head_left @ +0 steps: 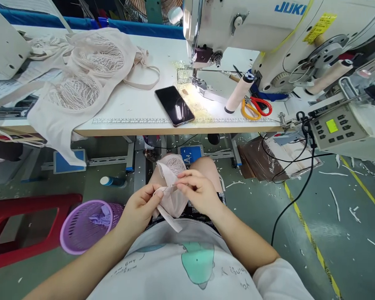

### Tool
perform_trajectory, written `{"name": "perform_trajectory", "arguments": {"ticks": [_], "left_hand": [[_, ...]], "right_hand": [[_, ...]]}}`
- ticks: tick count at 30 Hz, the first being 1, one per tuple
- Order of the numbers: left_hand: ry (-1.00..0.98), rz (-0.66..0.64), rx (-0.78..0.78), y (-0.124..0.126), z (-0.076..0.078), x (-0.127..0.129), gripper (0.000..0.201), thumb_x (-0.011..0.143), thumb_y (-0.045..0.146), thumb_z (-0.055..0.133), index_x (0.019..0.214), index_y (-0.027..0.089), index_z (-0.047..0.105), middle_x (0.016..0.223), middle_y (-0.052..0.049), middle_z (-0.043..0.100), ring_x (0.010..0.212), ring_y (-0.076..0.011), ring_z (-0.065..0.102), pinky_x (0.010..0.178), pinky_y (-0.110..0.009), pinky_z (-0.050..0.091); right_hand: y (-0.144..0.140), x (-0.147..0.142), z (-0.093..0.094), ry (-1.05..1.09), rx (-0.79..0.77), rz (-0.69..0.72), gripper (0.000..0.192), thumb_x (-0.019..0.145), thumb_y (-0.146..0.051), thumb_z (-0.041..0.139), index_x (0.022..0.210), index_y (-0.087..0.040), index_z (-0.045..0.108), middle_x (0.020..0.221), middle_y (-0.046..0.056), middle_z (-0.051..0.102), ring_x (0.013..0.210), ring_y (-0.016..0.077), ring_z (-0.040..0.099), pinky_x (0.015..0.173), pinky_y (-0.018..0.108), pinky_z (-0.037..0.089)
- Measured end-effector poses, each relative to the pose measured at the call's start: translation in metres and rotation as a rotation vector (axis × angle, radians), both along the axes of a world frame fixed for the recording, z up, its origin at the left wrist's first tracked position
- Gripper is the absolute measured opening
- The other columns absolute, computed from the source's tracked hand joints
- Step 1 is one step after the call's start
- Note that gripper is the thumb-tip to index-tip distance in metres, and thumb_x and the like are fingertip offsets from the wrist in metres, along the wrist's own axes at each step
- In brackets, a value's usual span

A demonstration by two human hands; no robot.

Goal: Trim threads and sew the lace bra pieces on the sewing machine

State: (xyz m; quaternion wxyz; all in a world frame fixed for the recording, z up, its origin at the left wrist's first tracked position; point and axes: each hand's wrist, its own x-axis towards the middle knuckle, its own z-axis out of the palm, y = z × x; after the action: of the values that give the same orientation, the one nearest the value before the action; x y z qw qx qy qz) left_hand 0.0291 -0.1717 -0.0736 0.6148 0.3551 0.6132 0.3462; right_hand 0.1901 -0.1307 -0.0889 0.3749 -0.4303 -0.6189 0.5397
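Note:
A pale beige bra with a lacy cup lies over my lap, one narrow band hanging down towards my shirt. My left hand is closed, thumb and forefinger pinching the edge of its band. From the other side my right hand also pinches at the bra, its fingertips close to the left ones. A thin, light line runs between the two pinches; whether it is thread or a fabric edge I cannot tell. On the table, a pile of similar lacy bras drapes over the front edge at the left.
A sewing machine stands at the table's right, beside a thread cone, scissors and a control panel. A phone lies mid-table. On the floor are a purple basket, a red stool and a bottle.

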Motion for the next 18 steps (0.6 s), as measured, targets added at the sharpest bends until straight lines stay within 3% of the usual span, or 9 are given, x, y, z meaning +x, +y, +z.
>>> {"name": "perform_trajectory", "arguments": {"ticks": [6, 12, 18], "left_hand": [[0.025, -0.056, 0.034, -0.002, -0.006, 0.000, 0.035, 0.070, 0.046, 0.054, 0.072, 0.012, 0.048, 0.060, 0.002, 0.045, 0.050, -0.0035, 0.041, 0.047, -0.013, 0.035], [-0.012, -0.018, -0.003, -0.005, -0.010, -0.003, 0.035, 0.068, 0.046, 0.054, 0.070, 0.012, 0.044, 0.055, 0.004, 0.039, 0.046, -0.0030, 0.038, 0.043, -0.013, 0.032], [0.202, -0.053, 0.077, -0.002, 0.001, 0.001, 0.027, 0.065, 0.038, 0.052, 0.063, 0.011, 0.048, 0.053, 0.003, 0.039, 0.045, -0.0024, 0.034, 0.042, -0.013, 0.028]], "right_hand": [[-0.003, -0.020, -0.014, 0.286, -0.116, 0.001, 0.006, 0.068, -0.022, 0.064, 0.069, -0.017, 0.066, 0.087, 0.005, 0.059, 0.077, 0.0114, 0.055, 0.067, 0.024, 0.045], [-0.010, -0.031, -0.017, 0.285, -0.014, -0.040, 0.005, 0.072, -0.018, 0.059, 0.067, -0.016, 0.061, 0.078, 0.004, 0.059, 0.079, 0.0124, 0.055, 0.075, 0.027, 0.044], [-0.011, -0.030, -0.016, 0.305, -0.048, 0.000, 0.006, 0.073, -0.018, 0.057, 0.068, -0.016, 0.058, 0.077, 0.003, 0.058, 0.078, 0.0123, 0.054, 0.073, 0.026, 0.043]]}}
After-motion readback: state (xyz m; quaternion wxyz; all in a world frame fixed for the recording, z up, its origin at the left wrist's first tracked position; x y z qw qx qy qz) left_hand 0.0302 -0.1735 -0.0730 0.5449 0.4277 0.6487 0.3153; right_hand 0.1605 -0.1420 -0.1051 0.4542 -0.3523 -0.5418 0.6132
